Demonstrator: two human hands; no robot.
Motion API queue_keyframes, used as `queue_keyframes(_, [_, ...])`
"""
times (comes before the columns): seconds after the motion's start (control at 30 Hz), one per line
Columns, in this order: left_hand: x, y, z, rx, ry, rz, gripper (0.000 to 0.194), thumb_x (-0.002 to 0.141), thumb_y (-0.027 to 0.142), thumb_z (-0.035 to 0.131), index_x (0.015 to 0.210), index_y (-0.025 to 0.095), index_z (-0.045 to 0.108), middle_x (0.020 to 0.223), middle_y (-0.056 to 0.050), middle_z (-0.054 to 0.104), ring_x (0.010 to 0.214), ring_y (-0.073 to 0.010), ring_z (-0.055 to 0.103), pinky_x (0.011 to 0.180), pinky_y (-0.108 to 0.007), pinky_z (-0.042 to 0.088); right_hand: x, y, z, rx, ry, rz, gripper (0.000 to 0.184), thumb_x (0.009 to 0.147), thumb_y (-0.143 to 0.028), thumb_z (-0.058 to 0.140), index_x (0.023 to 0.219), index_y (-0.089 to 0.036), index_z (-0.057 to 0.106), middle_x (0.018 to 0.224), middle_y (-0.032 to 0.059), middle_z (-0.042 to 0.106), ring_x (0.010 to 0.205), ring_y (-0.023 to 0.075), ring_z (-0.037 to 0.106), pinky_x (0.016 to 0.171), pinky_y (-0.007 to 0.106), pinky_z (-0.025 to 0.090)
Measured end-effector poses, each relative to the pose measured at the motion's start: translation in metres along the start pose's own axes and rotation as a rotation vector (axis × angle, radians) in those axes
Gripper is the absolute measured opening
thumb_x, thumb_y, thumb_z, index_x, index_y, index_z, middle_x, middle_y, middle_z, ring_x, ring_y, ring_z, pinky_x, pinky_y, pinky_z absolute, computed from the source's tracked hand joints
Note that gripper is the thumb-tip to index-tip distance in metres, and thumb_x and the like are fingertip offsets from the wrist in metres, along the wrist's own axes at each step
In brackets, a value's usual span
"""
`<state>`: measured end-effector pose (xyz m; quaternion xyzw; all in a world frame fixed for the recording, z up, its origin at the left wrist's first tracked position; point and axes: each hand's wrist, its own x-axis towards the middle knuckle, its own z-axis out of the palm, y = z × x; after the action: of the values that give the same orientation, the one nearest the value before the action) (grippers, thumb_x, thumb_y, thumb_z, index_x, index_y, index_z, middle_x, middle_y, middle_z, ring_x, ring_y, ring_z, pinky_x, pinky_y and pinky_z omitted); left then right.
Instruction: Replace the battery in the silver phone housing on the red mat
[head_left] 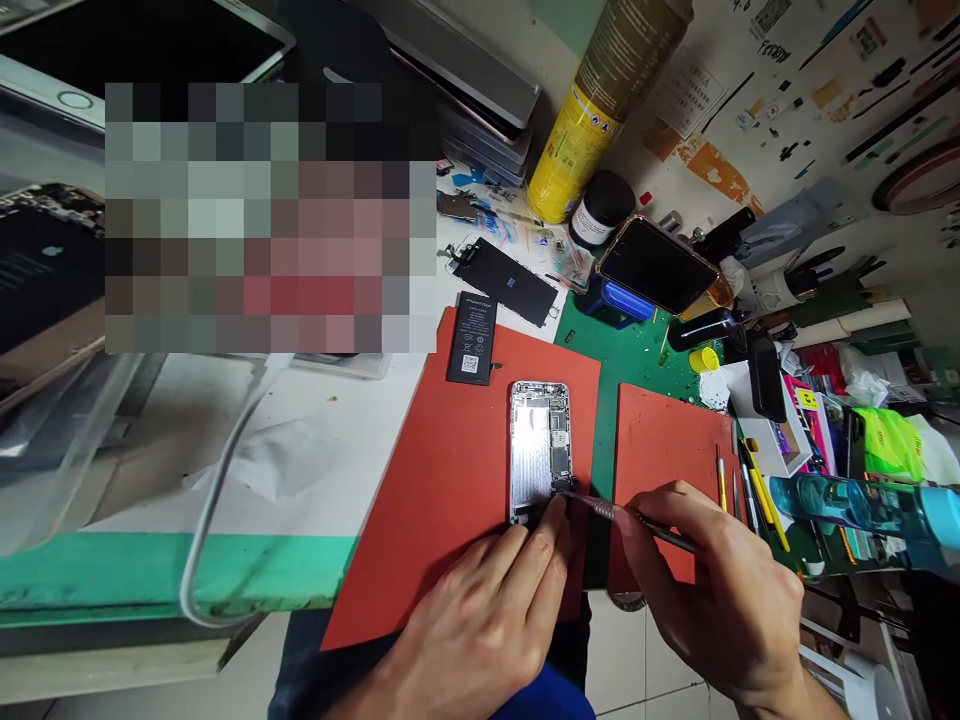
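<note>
An opened phone (532,455), its metal shell and circuit board bare, lies on a red mat (420,520). My left hand (487,610) bears on its lower end, fingers close together and bent over the edge; the thumb is hidden. My right hand (720,590) pinches a thin metal hand tool (602,508) like a pen. The tool's tip reaches the phone's lower right edge, beside my left fingertips; its exact kind is unclear. Above the phone rests a black battery (472,338), and beyond that a detached dark screen panel (506,281).
A second red mat (667,440) carries slim tools at its right. Behind stand a yellow spray can (577,140), a black-lidded jar (602,210) and a propped phone (658,263). A blue bottle (862,505) lies right; a white cable (217,490) hangs over the left table edge.
</note>
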<state>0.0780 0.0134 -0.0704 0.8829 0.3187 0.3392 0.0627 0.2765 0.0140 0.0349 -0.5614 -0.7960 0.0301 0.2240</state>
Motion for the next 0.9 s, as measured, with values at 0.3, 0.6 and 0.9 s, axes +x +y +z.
queue_keyframes(0.3, [-0.0003,-0.0009,0.0004,-0.004,-0.009,-0.006,0.037,0.102,0.005,0.041,0.113,0.01,0.075,0.116,-0.011,0.082,0.096,-0.0244,0.075,0.082,-0.037,0.057,0.001,0.0005,0.0048,0.024,-0.009,0.006,0.016,0.101,-0.007,0.066,0.109,-0.02,0.06,0.081,-0.0011,0.072,0.062,0.0119,0.067,0.056,0.023,0.055])
queue_keyframes(0.6, [0.0011,0.0001,-0.0009,-0.013,-0.024,-0.011,0.036,0.103,0.005,0.041,0.109,0.01,0.076,0.112,-0.01,0.081,0.093,-0.0231,0.073,0.08,-0.036,0.056,0.0036,0.0013,0.0021,0.069,-0.078,-0.017,0.017,0.101,-0.004,0.063,0.109,-0.019,0.059,0.081,0.0014,0.07,0.067,0.0137,0.066,0.059,0.027,0.054])
queue_keyframes(0.9, [0.0033,-0.0008,0.0006,-0.022,-0.026,-0.006,0.037,0.102,0.005,0.039,0.106,0.01,0.076,0.1,-0.01,0.08,0.084,-0.0218,0.073,0.072,-0.034,0.057,0.0038,0.0021,0.0051,0.056,-0.071,-0.036,0.018,0.1,-0.002,0.064,0.103,-0.019,0.059,0.073,-0.002,0.064,0.061,0.0117,0.059,0.057,0.027,0.048])
